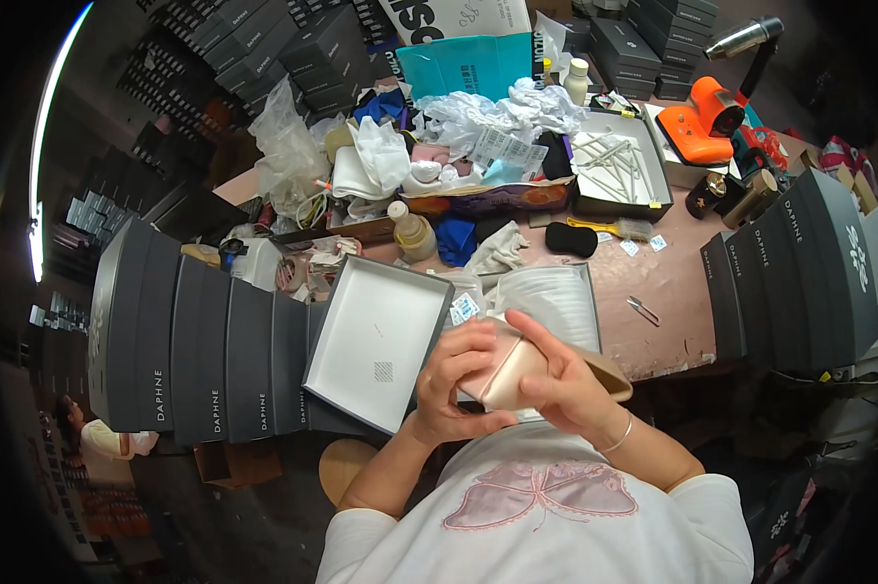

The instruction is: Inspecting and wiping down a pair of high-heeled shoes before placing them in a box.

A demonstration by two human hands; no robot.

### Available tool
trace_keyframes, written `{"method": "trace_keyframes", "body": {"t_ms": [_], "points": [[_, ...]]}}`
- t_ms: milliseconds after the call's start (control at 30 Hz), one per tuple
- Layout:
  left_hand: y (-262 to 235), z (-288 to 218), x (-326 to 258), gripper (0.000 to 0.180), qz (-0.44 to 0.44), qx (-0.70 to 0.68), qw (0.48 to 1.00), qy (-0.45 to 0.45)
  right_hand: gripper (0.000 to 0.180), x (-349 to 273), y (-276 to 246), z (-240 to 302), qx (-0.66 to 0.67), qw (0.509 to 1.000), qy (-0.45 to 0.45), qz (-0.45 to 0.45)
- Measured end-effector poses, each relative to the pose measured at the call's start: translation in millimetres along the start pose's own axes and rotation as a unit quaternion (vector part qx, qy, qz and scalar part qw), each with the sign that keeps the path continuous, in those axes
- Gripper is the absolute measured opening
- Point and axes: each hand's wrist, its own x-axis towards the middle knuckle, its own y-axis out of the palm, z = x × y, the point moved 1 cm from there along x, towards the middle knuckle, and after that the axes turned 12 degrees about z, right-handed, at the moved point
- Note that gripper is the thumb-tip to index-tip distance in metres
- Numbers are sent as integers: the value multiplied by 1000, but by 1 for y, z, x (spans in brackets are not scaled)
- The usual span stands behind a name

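While dark boxes (205, 360) are standing in a row at the left and another stack (799, 273) is leaning at the right of the cluttered table (672, 282), an open lid (376, 341) is lying white side up beside an open box (555, 302) lined with paper. Just below these, close to the chest, both hands are holding a pale pink shoe (507, 375): the left hand (453, 384) is curling its fingers over one end, and the right hand (565, 380) is wrapping around its middle, fingers pressed together.
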Motion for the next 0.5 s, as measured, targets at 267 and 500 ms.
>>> {"method": "trace_keyframes", "body": {"t_ms": [267, 500], "points": [[38, -27, -20, 60, -150, -46, 987, 34, 52, -38, -3, 4, -182, 953, 120, 212], [7, -17, 12, 95, -106, -187, 976, -22, 41, -31, 3, -19, 43, 991, -5, 125]]}}
